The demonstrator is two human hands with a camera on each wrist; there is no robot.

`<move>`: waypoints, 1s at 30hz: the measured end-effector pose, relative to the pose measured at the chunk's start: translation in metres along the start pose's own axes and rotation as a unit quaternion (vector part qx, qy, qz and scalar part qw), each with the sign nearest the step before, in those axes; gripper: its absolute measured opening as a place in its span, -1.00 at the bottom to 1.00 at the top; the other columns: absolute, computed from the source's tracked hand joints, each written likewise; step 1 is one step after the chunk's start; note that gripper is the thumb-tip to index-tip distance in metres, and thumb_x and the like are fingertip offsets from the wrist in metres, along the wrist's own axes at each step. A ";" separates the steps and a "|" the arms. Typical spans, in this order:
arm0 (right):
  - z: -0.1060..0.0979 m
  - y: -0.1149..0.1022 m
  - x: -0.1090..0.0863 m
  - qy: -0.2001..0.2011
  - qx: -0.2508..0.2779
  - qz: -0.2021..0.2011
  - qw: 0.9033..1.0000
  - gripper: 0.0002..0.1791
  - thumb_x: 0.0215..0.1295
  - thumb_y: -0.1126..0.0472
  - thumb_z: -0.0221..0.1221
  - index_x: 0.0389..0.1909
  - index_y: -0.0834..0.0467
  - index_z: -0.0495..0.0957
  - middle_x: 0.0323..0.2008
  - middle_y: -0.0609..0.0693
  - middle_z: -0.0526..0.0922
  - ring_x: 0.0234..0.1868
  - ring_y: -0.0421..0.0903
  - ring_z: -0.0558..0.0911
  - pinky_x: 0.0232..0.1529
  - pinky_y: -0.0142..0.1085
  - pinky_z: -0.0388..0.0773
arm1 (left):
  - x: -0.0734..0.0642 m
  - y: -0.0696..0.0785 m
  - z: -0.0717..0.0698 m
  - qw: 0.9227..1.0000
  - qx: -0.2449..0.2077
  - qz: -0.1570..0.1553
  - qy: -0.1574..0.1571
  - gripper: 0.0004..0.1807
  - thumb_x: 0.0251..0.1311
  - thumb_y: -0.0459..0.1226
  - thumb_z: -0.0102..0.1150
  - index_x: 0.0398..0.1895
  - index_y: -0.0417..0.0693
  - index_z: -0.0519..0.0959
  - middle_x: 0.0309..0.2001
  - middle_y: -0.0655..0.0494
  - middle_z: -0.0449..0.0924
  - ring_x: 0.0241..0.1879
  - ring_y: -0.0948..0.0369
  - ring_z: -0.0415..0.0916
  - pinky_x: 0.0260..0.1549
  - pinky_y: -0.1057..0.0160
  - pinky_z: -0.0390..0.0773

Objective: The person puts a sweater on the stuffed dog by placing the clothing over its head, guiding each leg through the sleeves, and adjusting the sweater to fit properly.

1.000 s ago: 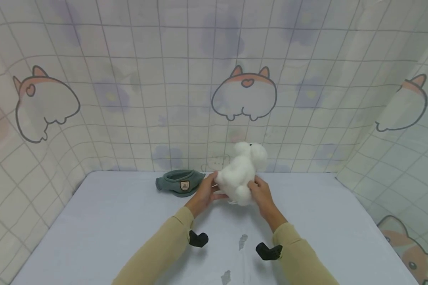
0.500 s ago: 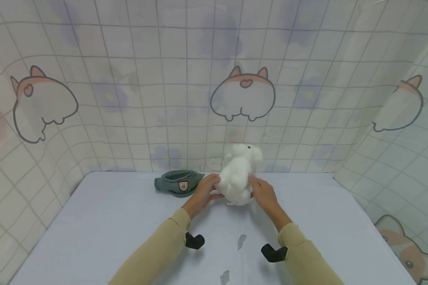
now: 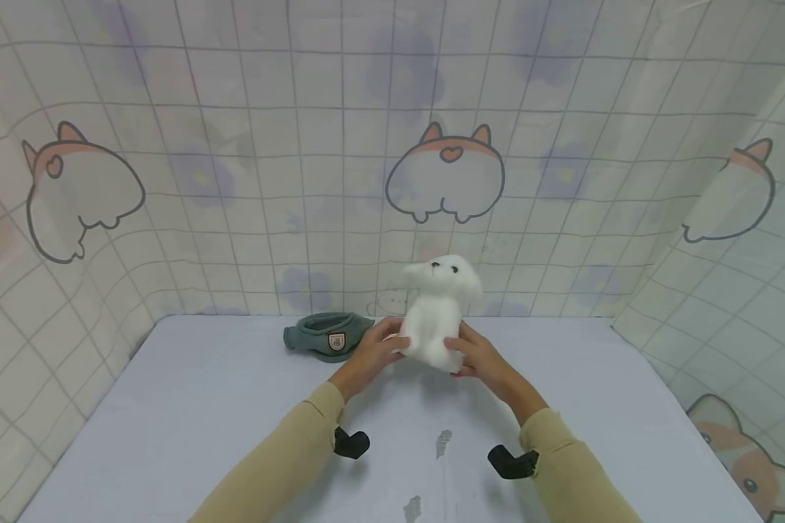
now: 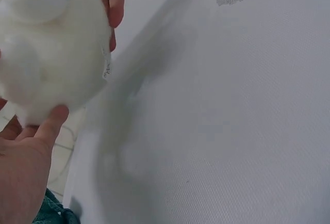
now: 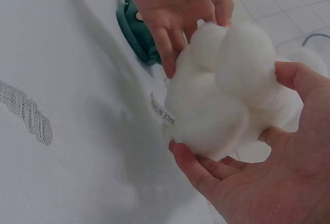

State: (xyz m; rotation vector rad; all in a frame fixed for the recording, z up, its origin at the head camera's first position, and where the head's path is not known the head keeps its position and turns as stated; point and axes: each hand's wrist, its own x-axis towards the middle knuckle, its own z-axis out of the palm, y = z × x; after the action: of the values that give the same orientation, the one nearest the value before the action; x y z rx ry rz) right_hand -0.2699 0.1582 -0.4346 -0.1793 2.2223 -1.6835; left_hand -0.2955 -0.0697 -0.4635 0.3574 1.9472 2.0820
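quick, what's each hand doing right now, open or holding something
Left hand: holding one side of the white plush toy.
Right hand: holding the toy's other side.

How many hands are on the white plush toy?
2: the left hand grips the plush toy on the side nearer the green garment, the right hand its opposite side. No others show.

The left hand [image 3: 371, 349] and right hand [image 3: 484, 354] hold a white plush [image 3: 435, 319] upright between them; a green garment [image 3: 315, 341] lies on the table [image 3: 203, 414] near the left hand
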 end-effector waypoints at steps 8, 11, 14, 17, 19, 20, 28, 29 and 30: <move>-0.001 0.005 -0.001 0.017 -0.037 -0.023 0.999 -0.16 0.32 0.01 0.08 0.54 -0.14 -0.11 0.50 0.10 0.12 0.45 0.16 0.23 0.30 0.09 0.36 | -0.002 -0.002 -0.003 0.998 0.050 0.032 -0.015 -0.59 0.24 -0.31 0.20 0.16 -0.08 0.44 0.39 0.04 0.28 0.39 -0.01 0.28 0.27 0.06 0.41; -0.001 0.006 -0.001 0.026 -0.046 -0.033 0.998 -0.16 0.28 0.07 0.09 0.53 -0.09 -0.07 0.51 0.08 0.10 0.46 0.17 0.20 0.27 0.10 0.38 | -0.002 -0.001 -0.002 0.998 0.059 0.034 -0.016 -0.58 0.20 -0.35 0.23 0.14 -0.11 0.44 0.39 0.02 0.28 0.40 -0.01 0.26 0.30 0.07 0.39; -0.002 0.007 -0.002 0.027 -0.046 -0.039 0.998 -0.14 0.25 0.12 0.11 0.53 -0.07 -0.06 0.51 0.10 0.08 0.46 0.21 0.20 0.30 0.12 0.34 | -0.002 -0.002 -0.002 0.997 0.075 0.032 -0.018 -0.56 0.18 -0.39 0.25 0.13 -0.13 0.43 0.35 -0.03 0.34 0.38 0.01 0.29 0.29 0.07 0.40; -0.003 0.009 -0.001 0.029 -0.047 -0.038 0.998 -0.11 0.22 0.15 0.14 0.53 -0.07 -0.06 0.52 0.10 0.06 0.47 0.25 0.16 0.39 0.17 0.20 | 0.000 -0.002 -0.003 0.995 0.088 0.030 -0.023 -0.53 0.15 -0.42 0.26 0.14 -0.18 0.41 0.31 -0.10 0.39 0.38 0.00 0.30 0.31 0.06 0.37; -0.004 0.011 0.001 0.032 -0.054 -0.038 0.997 -0.10 0.21 0.17 0.16 0.53 -0.06 -0.05 0.52 0.10 0.05 0.49 0.25 0.11 0.42 0.20 0.10 | 0.001 -0.003 -0.003 0.994 0.100 0.030 -0.023 -0.53 0.14 -0.42 0.27 0.13 -0.18 0.41 0.29 -0.09 0.41 0.38 0.00 0.29 0.35 0.04 0.32; -0.005 0.012 0.002 0.034 -0.054 -0.035 0.997 -0.09 0.19 0.17 0.17 0.53 -0.07 -0.04 0.52 0.09 0.05 0.50 0.24 0.08 0.43 0.20 0.06 | 0.001 -0.004 -0.003 0.993 0.107 0.031 -0.023 -0.54 0.13 -0.43 0.27 0.11 -0.18 0.42 0.30 -0.08 0.42 0.39 0.01 0.28 0.37 0.03 0.28; -0.001 0.022 0.006 0.040 -0.075 -0.062 0.994 -0.08 0.19 0.24 0.20 0.52 0.09 -0.05 0.51 0.14 0.08 0.51 0.19 0.06 0.46 0.10 0.06 | 0.005 -0.010 -0.004 0.989 0.148 0.020 -0.012 -0.60 0.05 -0.45 0.32 -0.02 -0.12 0.46 0.37 0.01 0.36 0.44 0.02 0.19 0.43 -0.02 0.14; 0.000 0.023 0.007 0.040 -0.076 -0.064 0.994 -0.10 0.19 0.25 0.19 0.52 0.10 -0.04 0.51 0.14 0.07 0.51 0.18 0.06 0.46 0.09 0.07 | 0.004 -0.011 -0.003 0.988 0.150 0.020 -0.009 -0.60 0.05 -0.45 0.31 -0.03 -0.11 0.46 0.37 0.03 0.37 0.43 0.03 0.20 0.42 -0.01 0.16; 0.000 0.024 0.007 0.040 -0.076 -0.065 0.994 -0.11 0.20 0.27 0.18 0.52 0.10 -0.03 0.51 0.14 0.07 0.52 0.17 0.06 0.46 0.08 0.07 | 0.004 -0.012 -0.003 0.988 0.153 0.020 -0.008 -0.61 0.06 -0.45 0.31 -0.03 -0.10 0.46 0.37 0.04 0.37 0.43 0.04 0.21 0.42 0.00 0.16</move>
State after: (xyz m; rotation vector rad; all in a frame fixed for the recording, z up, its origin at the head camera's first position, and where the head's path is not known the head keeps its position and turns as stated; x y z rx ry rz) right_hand -0.2740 0.1631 -0.4590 -0.3049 2.4472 -1.6111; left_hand -0.3005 -0.0703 -0.4755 0.4774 2.2701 1.7938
